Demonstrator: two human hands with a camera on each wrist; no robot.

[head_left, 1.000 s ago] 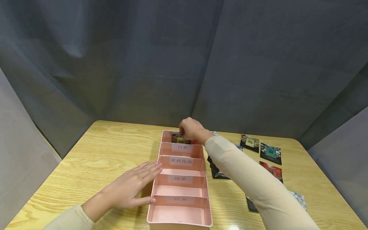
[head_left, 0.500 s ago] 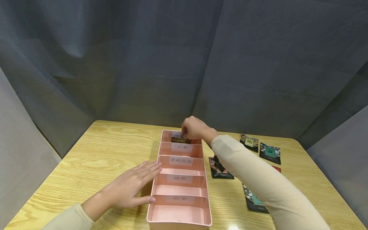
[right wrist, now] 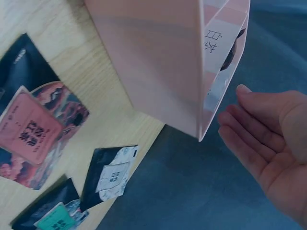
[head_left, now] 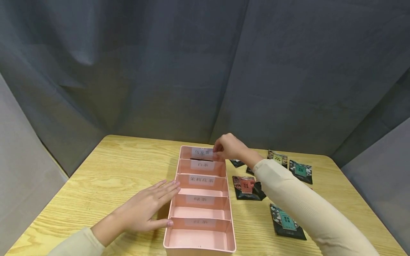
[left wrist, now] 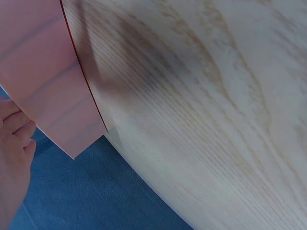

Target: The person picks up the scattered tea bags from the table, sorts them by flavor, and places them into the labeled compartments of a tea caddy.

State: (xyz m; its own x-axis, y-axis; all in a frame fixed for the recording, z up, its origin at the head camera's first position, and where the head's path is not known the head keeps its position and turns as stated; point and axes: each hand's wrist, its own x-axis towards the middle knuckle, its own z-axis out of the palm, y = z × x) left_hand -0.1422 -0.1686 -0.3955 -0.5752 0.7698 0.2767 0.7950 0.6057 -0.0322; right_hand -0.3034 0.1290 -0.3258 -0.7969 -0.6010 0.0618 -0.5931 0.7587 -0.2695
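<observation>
A long pink box point(head_left: 200, 246) with labelled compartments stands on the wooden table. My left hand point(head_left: 145, 206) rests along its left side, fingers straight and spread. Over the far right corner of the box is my right hand point(head_left: 230, 146), its fingers loosely bent and holding nothing. In the right wrist view that hand point(right wrist: 271, 139) appears just beyond the box's end. A dark tea sachet point(right wrist: 232, 53) sits in the farthest compartment, mostly hidden behind the divider; only its dark edge shows in the head view.
Right of the box lie several tea sachets: a red-labelled one point(head_left: 246, 187), a teal-labelled one point(head_left: 288, 223), another teal one point(head_left: 301, 170) and a yellow-labelled one point(head_left: 277, 158). The right sleeve point(head_left: 298, 199) partly covers others. A dark curtain point(head_left: 205, 71) hangs behind the table.
My right hand has let go of the sachet, which has sunk down into the far compartment, and has moved right to the box's edge. The left hand stays in place.
</observation>
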